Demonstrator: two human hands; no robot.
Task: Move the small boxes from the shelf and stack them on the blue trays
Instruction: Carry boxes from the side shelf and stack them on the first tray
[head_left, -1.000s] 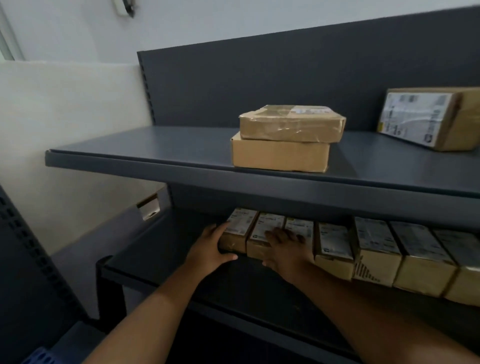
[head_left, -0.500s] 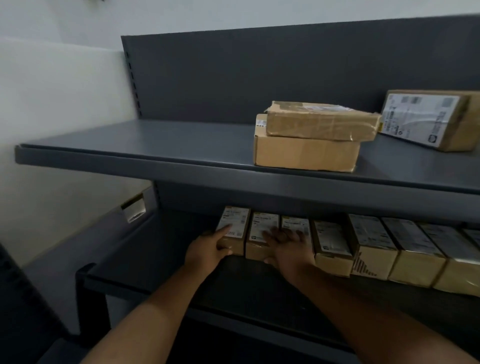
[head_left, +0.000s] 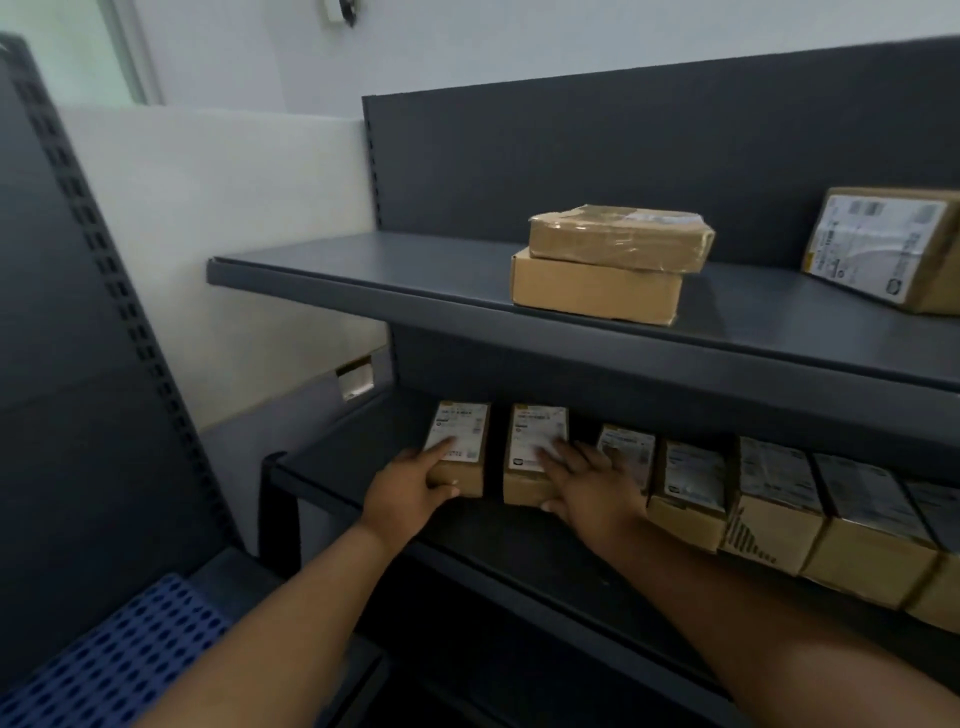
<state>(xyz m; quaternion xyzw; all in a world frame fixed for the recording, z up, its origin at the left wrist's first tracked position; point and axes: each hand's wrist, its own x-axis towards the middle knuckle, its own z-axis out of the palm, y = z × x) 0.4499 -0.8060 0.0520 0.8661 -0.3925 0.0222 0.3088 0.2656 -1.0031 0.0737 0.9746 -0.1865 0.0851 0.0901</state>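
Down on the lower shelf (head_left: 343, 467), left hand (head_left: 410, 493) grasps the end box (head_left: 462, 441); right hand (head_left: 589, 491) grasps the neighbouring box (head_left: 532, 447). Blue tray (head_left: 104, 670) lies lower left.

single head view, close to lower shelf (head_left: 467, 540), facing forward and down along both forearms; blue tray (head_left: 104, 660) bottom left.

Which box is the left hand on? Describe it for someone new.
On the dark rack's lower shelf, below the two stacked parcels, runs a row of small labelled boxes. It is the leftmost box, gripped by the left hand. It alone has bare shelf on its left and a gap before the next box.
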